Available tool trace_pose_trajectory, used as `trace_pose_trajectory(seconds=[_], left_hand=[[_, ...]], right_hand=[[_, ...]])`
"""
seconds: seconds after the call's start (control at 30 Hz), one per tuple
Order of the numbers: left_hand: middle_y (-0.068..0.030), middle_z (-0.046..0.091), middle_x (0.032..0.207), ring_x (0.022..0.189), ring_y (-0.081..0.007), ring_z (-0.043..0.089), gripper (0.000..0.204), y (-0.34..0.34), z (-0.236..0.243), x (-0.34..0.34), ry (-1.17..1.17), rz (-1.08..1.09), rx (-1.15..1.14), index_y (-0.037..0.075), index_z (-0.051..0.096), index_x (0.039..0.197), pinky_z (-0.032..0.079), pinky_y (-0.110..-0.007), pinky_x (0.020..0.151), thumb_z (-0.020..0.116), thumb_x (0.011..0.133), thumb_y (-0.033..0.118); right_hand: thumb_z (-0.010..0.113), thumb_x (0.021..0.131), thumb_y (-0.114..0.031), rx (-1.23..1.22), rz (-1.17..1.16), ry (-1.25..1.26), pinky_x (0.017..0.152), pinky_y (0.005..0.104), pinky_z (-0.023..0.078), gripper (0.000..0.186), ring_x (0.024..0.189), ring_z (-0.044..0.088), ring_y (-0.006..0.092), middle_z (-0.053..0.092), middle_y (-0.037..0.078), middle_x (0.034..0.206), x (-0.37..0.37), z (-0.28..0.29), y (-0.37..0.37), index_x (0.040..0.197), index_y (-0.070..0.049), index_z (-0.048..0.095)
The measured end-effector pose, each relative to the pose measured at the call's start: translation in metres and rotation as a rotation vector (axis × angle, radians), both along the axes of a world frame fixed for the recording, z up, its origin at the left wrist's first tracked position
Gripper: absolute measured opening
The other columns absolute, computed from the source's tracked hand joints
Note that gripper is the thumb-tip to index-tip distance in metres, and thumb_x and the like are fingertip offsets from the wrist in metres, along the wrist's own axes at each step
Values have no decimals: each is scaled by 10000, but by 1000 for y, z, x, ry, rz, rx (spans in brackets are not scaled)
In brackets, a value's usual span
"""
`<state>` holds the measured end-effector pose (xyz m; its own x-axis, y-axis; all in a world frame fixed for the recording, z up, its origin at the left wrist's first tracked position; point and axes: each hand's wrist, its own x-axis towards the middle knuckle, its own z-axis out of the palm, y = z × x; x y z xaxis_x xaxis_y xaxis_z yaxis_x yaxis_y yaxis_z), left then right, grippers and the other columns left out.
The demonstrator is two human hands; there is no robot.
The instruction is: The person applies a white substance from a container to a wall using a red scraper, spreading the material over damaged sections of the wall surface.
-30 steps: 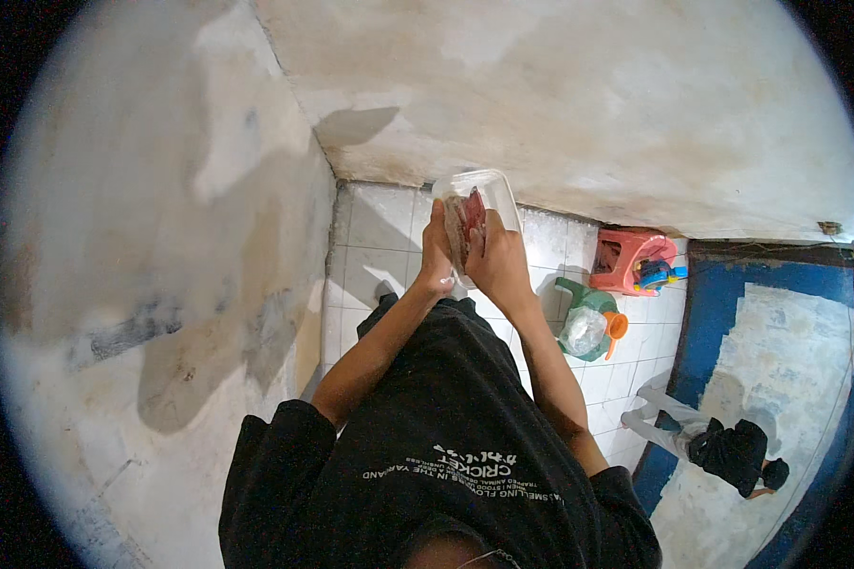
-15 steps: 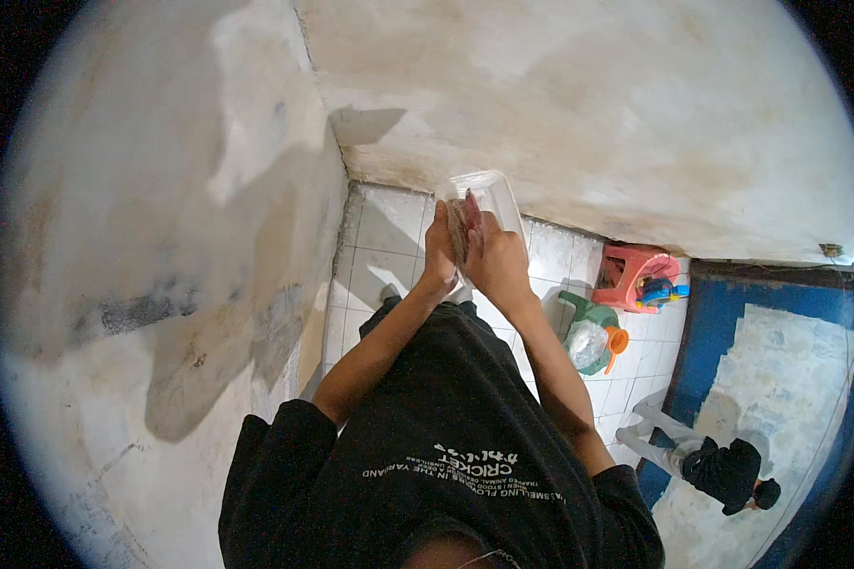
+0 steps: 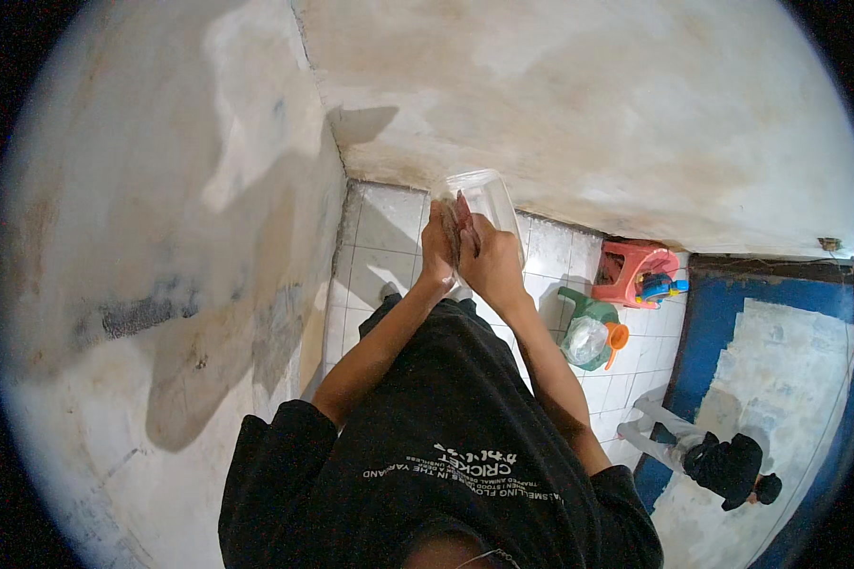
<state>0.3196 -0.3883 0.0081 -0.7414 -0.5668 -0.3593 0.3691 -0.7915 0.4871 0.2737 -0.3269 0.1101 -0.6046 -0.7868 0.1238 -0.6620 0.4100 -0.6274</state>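
My two hands are close together in front of my body, above the tiled floor. My left hand [image 3: 437, 248] is closed at the left side of a clear plastic tub [image 3: 499, 201], which spreads out behind both hands against the wall. My right hand [image 3: 495, 261] is closed round a reddish flat tool [image 3: 464, 216], its exact kind hard to make out. A grey-brown stained part of what I hold lies between the two hands. Most fingertips and the tub's near side are hidden behind the hands.
Patchy plastered walls [image 3: 579, 123] meet in a corner ahead. On white floor tiles [image 3: 384, 223] at right are a red plastic stool [image 3: 621, 275], blue-yellow items [image 3: 662, 286], a green container [image 3: 588, 308], a clear bag [image 3: 584, 339] and an orange dipper [image 3: 618, 336]. Another person [image 3: 726, 469] stands lower right by a blue-and-white surface.
My hands, with the tub and the reddish tool, have shifted slightly left. My grip looks the same. The other person has barely moved.
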Motion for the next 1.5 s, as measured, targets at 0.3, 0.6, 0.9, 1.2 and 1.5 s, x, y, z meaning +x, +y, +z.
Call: trace_pose_trajectory(seconds=[0.3, 0.6, 0.9, 1.2, 1.5], left_hand=[[-97, 580, 1127, 1024, -201, 580, 593, 9, 23, 9, 11, 70, -273, 41, 490, 1240, 470, -349, 900, 283, 985, 535], [-100, 566, 1191, 1093, -220, 557, 600, -2, 3, 10, 58, -50, 35, 51, 464, 1292, 441, -365, 956, 275, 986, 531], [-111, 612, 1065, 939, -213, 626, 594, -5, 14, 10, -80, -16, -28, 20, 509, 1224, 518, -346, 844, 267, 997, 511], [-97, 620, 1039, 932, -190, 623, 580, -4, 24, 3, -71, -13, 40, 27, 541, 1173, 512, -334, 840, 271, 997, 510], [-94, 626, 1020, 919, -174, 622, 572, -4, 14, 2, -53, 4, -18, 23, 553, 1147, 513, -321, 818, 281, 999, 503]], right_hand=[[572, 825, -40, -77, -12, -19, 512, 387, 458, 89, 557, 592, 393, 580, 241, 645, -3, -3, 8, 876, 27, 600], [575, 826, -51, -72, -72, -82, 534, 415, 471, 100, 572, 590, 407, 578, 237, 638, -2, 5, 6, 892, 19, 602], [577, 820, -42, -85, -79, -68, 535, 411, 476, 97, 603, 605, 419, 596, 248, 683, -8, 10, 5, 891, 21, 594], [571, 828, -47, -106, -76, -44, 545, 422, 480, 101, 621, 610, 421, 594, 254, 697, -11, 10, 4, 903, 17, 592], [583, 824, -44, -89, -51, -36, 509, 384, 463, 83, 549, 598, 370, 575, 225, 626, -15, 6, 5, 850, 35, 587]])
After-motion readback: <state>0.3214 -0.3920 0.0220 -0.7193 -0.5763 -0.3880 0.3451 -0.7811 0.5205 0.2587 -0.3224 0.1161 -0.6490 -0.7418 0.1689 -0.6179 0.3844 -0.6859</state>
